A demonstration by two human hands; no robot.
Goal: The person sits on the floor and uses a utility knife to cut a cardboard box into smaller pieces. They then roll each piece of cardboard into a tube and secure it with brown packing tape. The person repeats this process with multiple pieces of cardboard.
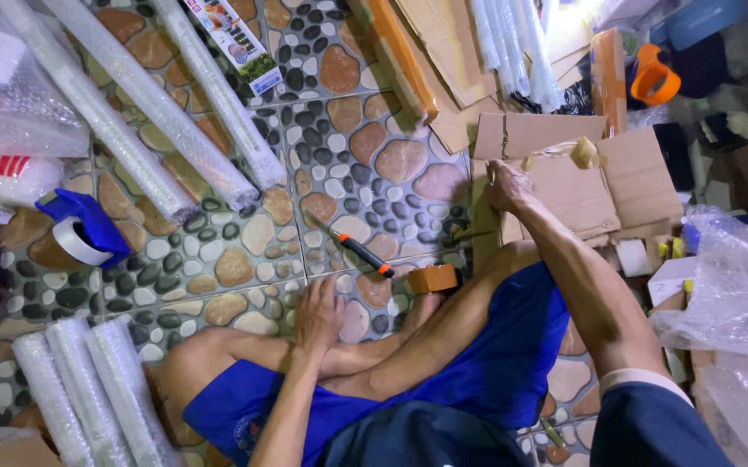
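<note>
I sit cross-legged on a pebble-patterned tile floor in blue shorts. My left hand [319,316] rests flat on the floor by my shin, fingers spread, holding nothing. My right hand [507,185] reaches forward and grips the edge of a flattened brown cardboard box [629,177]. A black and orange box cutter [363,256] lies on the tiles just ahead of my left hand. A roll of brown packing tape [433,278] stands by my foot, between the two hands.
Long bubble-wrapped rolls [157,104] lie at the upper left, more [88,393] at the lower left. A blue tape dispenser [80,229] sits at left. Stacked cardboard [443,52] lies ahead, an orange tape dispenser [655,82] at upper right, loose bubble wrap [737,303] at right.
</note>
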